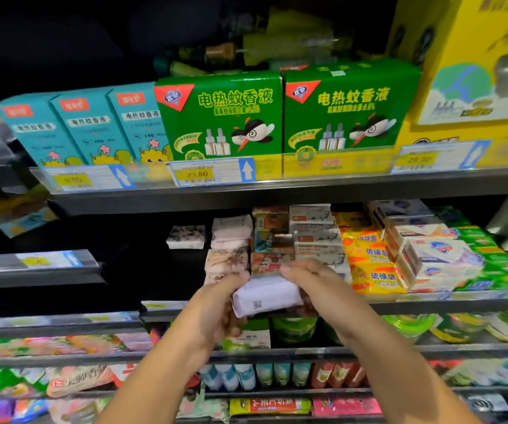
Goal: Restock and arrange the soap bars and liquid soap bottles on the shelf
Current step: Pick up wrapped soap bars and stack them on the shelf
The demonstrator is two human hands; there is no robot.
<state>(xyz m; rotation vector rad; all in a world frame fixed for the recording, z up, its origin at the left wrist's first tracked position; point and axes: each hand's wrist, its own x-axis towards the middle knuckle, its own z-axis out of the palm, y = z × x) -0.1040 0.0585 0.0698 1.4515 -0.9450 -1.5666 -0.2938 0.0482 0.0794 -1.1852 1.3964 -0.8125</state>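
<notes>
**A:** What are the hands doing with that bar?

**B:** Both are gripping the white-wrapped soap bar [266,296]. The left hand [216,304] is curling round its left end, and the right hand [314,286] is closing over its right end from above. The bar is hanging in the air just in front of the front edge of the soap shelf [430,296], not resting on anything.

**A:** Where should it be going?

**B:** I'm judging the pale wrapped stack [229,246] right behind it as the match, since the wrappers are looking alike. To that stack's left a single white bar [186,237] is sitting alone toward the back of the shelf with dark room around it. That gap is looking like the other candidate.

**A:** Any advice for the placing?

**B:** I'd be keeping the bar level and sliding it in flat, long side along the front edge. The boxed bars [272,237] are standing tight against the stack's right side, so the right hand is probably going to need to let go early while the left hand is guiding the bar home. The stack is looking uneven, and pressing hard could be tipping it toward the front edge.
</notes>
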